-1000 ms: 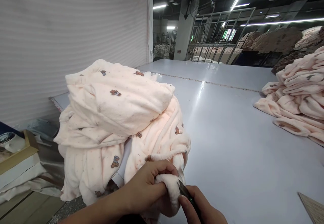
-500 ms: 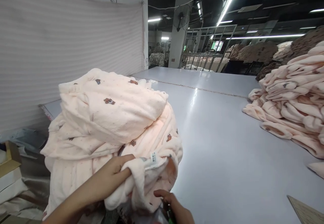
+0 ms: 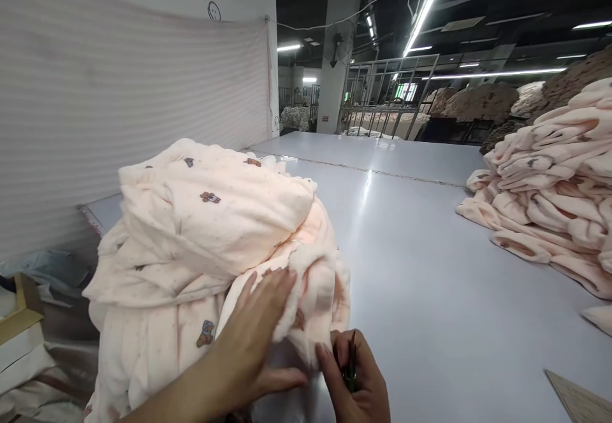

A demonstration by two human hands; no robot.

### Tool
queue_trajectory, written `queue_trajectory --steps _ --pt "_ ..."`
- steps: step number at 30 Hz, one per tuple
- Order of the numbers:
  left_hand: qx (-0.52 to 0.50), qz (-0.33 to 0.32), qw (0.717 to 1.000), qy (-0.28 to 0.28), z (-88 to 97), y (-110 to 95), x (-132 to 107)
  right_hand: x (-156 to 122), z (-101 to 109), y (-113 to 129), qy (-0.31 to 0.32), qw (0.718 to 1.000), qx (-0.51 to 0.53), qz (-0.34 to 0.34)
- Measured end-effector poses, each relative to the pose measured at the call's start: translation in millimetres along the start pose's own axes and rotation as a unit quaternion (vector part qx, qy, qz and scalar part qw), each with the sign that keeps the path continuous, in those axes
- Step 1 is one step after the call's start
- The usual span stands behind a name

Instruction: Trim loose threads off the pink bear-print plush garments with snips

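A big heap of pale pink plush garments [image 3: 239,213] with small bear prints stands on the table in front of me. My left hand [image 3: 261,327] lies against a loose fold at its front, fingers stretched out and thumb apart. Close by on the right, my right hand [image 3: 358,378] is closed around small dark thread snips [image 3: 352,362], the pointed blade upward. Its thumb and finger also touch the lower edge of a plush garment piece [image 3: 318,289], which is partly smeared by motion. Part of the snips is hidden in the palm.
A glossy pale table [image 3: 411,264] stretches away to the right. On its right side rises another pile of pink plush garments [image 3: 559,193]. A flat board corner [image 3: 574,391] shows at lower right, an open cardboard box [image 3: 23,308] at lower left. A striped cloth [image 3: 143,104] hangs on the left.
My left hand has let go of the bunched edge with the white label and now lies spread on the fabric. My right hand has moved up and right; the label is out of sight.
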State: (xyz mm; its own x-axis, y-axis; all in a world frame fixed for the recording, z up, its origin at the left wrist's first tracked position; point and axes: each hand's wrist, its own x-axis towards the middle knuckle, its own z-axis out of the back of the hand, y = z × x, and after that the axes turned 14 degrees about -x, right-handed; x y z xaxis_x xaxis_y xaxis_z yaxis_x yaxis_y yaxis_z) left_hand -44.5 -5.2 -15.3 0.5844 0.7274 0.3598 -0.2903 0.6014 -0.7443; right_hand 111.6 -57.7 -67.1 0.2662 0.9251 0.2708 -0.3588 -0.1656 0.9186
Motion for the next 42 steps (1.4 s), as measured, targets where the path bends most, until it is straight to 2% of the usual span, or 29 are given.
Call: queue_trajectory --steps 2,5,7,9,12,14,18,24,28,30,31,32,34,35,36,39,40,42 --pt "0.043 -0.016 0.999 0.010 -14.9 6.3 9.6 10.5 0.2 14.8 0.014 1.000 0.015 0.021" --pt "-0.099 0.077 0.992 0.012 -19.3 18.5 27.2 25.4 4.2 26.7 0.027 0.999 0.010 0.028" --pt "-0.234 0.155 0.959 -0.037 -11.6 25.7 35.7 33.8 11.8 27.4 0.008 1.000 -0.002 0.006" --pt "-0.350 0.198 0.910 -0.096 -0.7 31.0 40.0 38.5 19.2 23.5 -0.007 1.000 -0.016 -0.024" --pt "-0.455 0.213 0.855 -0.128 11.0 35.2 40.5 35.4 19.3 13.1 0.019 0.998 -0.037 -0.053" --pt "-0.484 0.212 0.840 -0.124 12.9 36.4 39.3 29.3 11.9 6.6 0.053 0.996 -0.044 -0.050" --pt "-0.496 0.217 0.833 -0.116 11.4 36.6 36.5 22.7 -2.6 0.0 0.096 0.993 -0.059 -0.036" --pt "-0.488 0.209 0.841 -0.108 11.9 34.5 33.6 28.1 -4.2 2.5 0.106 0.991 -0.073 -0.036" --pt "-0.467 0.197 0.854 -0.114 4.2 32.8 29.9 28.3 -5.5 5.6 0.108 0.991 -0.052 -0.061" --pt "-0.461 0.207 0.856 -0.112 7.5 29.3 29.6 27.5 -6.1 6.3 0.111 0.990 -0.028 -0.084" --pt "-0.451 0.214 0.857 -0.129 14.3 26.8 30.9 27.2 -5.9 6.2 0.111 0.989 -0.014 -0.097" --pt "-0.436 0.212 0.857 -0.175 25.5 24.2 33.3 27.1 -5.2 5.6 0.110 0.988 0.000 -0.111" --pt "-0.397 0.175 0.842 -0.321 59.9 19.9 41.4 28.1 -2.2 2.3 0.103 0.984 0.021 -0.141" --pt "-0.385 0.130 0.816 -0.411 81.1 19.0 46.5 29.7 0.2 -0.6 0.097 0.983 0.029 -0.155" --pt "-0.388 0.105 0.802 -0.442 102.9 19.4 51.6 32.3 2.8 -4.4 0.088 0.981 0.037 -0.169" --pt "-0.412 0.089 0.776 -0.469 154.7 27.0 62.4 48.7 9.4 -22.2 0.064 0.973 0.061 -0.215" --pt "-0.422 0.094 0.770 -0.468 163.8 30.7 63.7 57.3 9.4 -30.0 0.059 0.969 0.070 -0.232" --pt "-0.440 0.106 0.761 -0.465 169.1 37.8 63.1 78.6 3.2 -47.4 0.055 0.959 0.090 -0.264"
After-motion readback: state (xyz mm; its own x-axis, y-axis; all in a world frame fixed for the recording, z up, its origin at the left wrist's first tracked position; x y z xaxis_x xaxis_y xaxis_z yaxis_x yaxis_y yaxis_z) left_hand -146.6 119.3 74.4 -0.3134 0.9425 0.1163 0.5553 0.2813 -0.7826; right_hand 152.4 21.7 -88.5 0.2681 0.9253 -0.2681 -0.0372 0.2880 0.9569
